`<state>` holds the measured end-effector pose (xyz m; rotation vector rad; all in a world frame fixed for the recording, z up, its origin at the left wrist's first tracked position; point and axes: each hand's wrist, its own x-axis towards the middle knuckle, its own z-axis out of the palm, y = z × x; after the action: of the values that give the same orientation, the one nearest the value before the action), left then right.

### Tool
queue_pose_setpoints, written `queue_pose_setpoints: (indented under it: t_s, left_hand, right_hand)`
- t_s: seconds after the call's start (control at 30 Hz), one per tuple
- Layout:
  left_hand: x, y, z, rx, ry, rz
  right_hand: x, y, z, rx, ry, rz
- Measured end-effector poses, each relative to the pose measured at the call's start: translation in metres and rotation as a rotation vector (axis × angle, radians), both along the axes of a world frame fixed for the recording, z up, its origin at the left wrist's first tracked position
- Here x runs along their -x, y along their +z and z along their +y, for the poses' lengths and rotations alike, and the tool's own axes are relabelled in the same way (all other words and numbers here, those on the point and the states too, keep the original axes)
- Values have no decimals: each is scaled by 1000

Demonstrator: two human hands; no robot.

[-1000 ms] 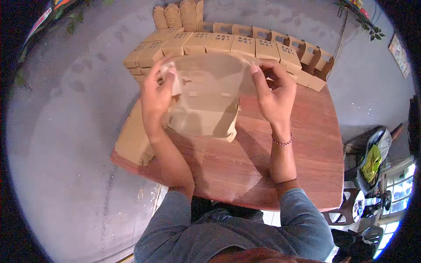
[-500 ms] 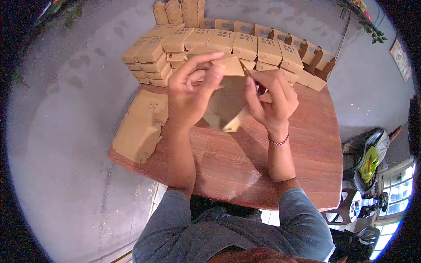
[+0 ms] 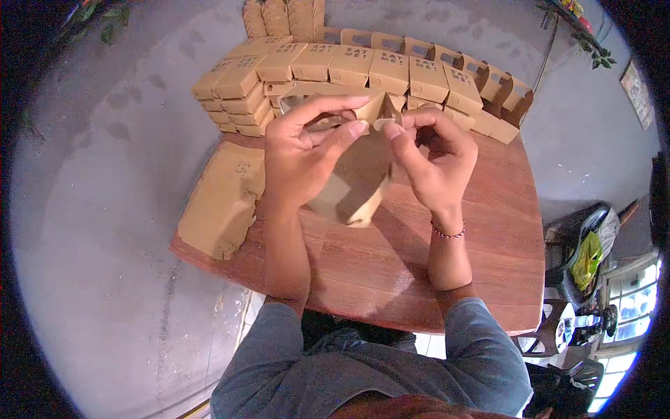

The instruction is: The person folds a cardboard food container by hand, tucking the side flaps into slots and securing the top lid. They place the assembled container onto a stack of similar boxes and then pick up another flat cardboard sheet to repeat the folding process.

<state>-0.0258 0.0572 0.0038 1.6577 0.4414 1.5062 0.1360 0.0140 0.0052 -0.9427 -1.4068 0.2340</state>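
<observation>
Being pinched at its far corner, a partly folded cardboard box [image 3: 359, 167] is being held by both hands. The thumb and forefinger of the left hand [image 3: 301, 150] are being kept slightly parted, with a flap caught between them; those of the right hand [image 3: 436, 157] are being pressed together on the adjoining edge. The box's body is being suspended below the grip, toward the wearer, partly hidden by the left hand. A second earlier, the box was being spread wide between well-separated hands; now the fingertips are being brought near each other at one corner. Left of the grip, a flat cardboard piece [image 3: 213, 202] is being supported by the wooden table [image 3: 481, 237]. Beyond the grip, stacked printed boxes [image 3: 352, 64] are being left in their rows, unchanged.
</observation>
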Motion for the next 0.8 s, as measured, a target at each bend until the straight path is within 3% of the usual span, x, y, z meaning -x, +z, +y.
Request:
queue_pose_setpoints:
  t_s: [0.07,0.3,0.6,0.8]
  left_hand:
    - [-1,2,-4,84,-27,-27]
    - [-2,-3,3,5,-26,-3]
    - [-1,-4,3,-51,-19,-18]
    - [-5,-1,-5,12,-71,-38]
  right_hand:
    - [2,-2,1,-38,-31,1]
    - [4,-9,7,-235,-104,-62]
    - [3,-7,6,-182,-72,-139]
    - [1,0,-2,13,-95,-146]
